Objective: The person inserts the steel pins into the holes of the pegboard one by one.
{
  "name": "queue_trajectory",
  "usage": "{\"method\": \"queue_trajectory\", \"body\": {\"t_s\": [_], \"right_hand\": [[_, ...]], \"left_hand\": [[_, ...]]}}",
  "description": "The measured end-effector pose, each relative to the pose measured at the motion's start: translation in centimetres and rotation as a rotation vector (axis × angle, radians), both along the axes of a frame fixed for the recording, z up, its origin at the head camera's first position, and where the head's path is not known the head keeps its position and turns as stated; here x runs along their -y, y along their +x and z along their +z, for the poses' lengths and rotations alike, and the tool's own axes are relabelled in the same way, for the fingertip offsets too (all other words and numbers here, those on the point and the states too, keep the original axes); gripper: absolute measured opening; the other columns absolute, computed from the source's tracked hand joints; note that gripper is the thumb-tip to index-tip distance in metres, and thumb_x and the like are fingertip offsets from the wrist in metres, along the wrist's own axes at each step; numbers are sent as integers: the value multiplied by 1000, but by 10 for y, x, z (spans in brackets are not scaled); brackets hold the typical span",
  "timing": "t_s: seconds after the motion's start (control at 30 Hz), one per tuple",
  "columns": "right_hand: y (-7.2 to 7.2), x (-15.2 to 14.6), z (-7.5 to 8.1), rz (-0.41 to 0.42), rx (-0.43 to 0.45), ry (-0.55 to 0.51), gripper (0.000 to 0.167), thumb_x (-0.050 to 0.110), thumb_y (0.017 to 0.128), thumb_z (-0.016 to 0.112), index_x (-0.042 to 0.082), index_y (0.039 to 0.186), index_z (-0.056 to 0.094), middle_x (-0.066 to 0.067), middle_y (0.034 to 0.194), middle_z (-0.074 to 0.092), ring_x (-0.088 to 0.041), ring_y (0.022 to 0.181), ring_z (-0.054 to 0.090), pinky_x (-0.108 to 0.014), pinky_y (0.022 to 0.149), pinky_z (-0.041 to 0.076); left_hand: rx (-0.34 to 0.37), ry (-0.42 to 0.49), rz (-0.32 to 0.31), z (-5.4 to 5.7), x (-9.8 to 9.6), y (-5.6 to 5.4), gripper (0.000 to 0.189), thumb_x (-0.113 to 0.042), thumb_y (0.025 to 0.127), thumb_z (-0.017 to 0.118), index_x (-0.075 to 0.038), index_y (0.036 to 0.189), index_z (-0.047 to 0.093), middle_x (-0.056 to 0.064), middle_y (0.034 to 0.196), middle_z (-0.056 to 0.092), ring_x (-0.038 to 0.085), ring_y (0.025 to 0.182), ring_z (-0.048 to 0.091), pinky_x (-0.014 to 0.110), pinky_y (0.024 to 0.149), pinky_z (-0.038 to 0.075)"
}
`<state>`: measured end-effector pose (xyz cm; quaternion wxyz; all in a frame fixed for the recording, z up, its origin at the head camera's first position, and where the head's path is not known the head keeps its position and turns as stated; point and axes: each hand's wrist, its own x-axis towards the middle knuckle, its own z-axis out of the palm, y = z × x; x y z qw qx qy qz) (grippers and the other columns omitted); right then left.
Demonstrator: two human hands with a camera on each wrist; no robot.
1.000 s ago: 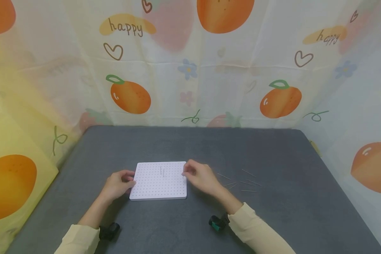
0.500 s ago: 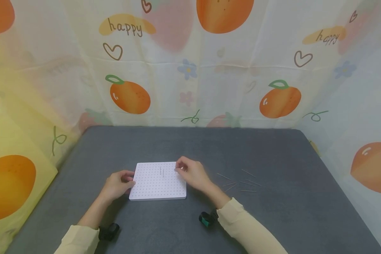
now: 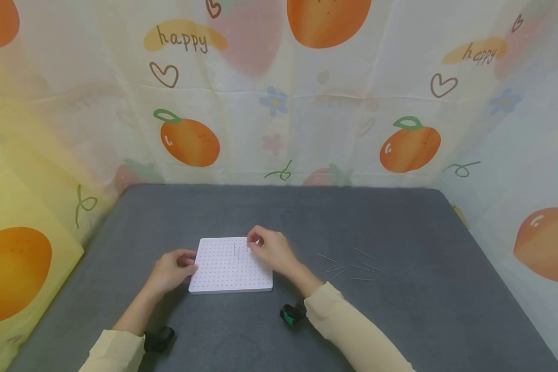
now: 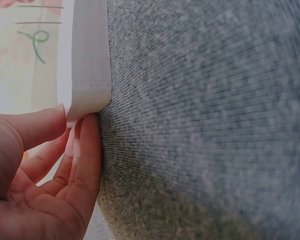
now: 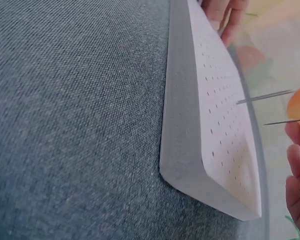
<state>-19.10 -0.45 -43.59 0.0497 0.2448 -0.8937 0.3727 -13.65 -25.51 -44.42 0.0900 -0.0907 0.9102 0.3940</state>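
A white pegboard (image 3: 228, 276) with rows of small holes lies flat on the grey table. At its left edge my left hand (image 3: 168, 272) grips the board, thumb on the top face and fingers against the side, as the left wrist view shows at the board's corner (image 4: 90, 97). Two thin metal pins (image 3: 238, 253) stand upright in holes toward the back. Over the back right of the board, my right hand (image 3: 273, 251) pinches another thin metal pin (image 5: 280, 122) between thumb and fingertip. In the right wrist view this pin's tip hangs free, above the board's face.
Several loose metal pins (image 3: 362, 267) lie scattered on the table (image 3: 400, 320) to the right of the board. A printed fabric curtain (image 3: 325, 119) hangs behind the table's back edge. Each wrist wears a small black camera (image 3: 159, 339).
My right hand has moved left over the board with its pin, from the right edge toward the standing pins. The left hand and board have stayed in place.
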Motion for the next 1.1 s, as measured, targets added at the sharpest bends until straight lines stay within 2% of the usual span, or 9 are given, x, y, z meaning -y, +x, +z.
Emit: {"method": "queue_trajectory", "body": {"t_s": [0.27, 1.1], "right_hand": [[-3, 8, 0, 0, 9, 74, 6, 16, 86, 59, 20, 90, 61, 7, 86, 66, -7, 75, 57, -19, 66, 45], [-8, 14, -11, -39, -28, 121, 6, 16, 86, 60, 21, 89, 61, 7, 87, 67, -7, 75, 59, -21, 65, 45]], "left_hand": [[-5, 4, 11, -3, 1, -1, 40, -10, 85, 62, 1, 122, 52, 18, 102, 59, 19, 75, 59, 31, 63, 54], [-1, 5, 12, -3, 1, -3, 39, -8, 84, 62, 2, 121, 53, 18, 101, 59, 19, 74, 59, 32, 63, 55]]}}
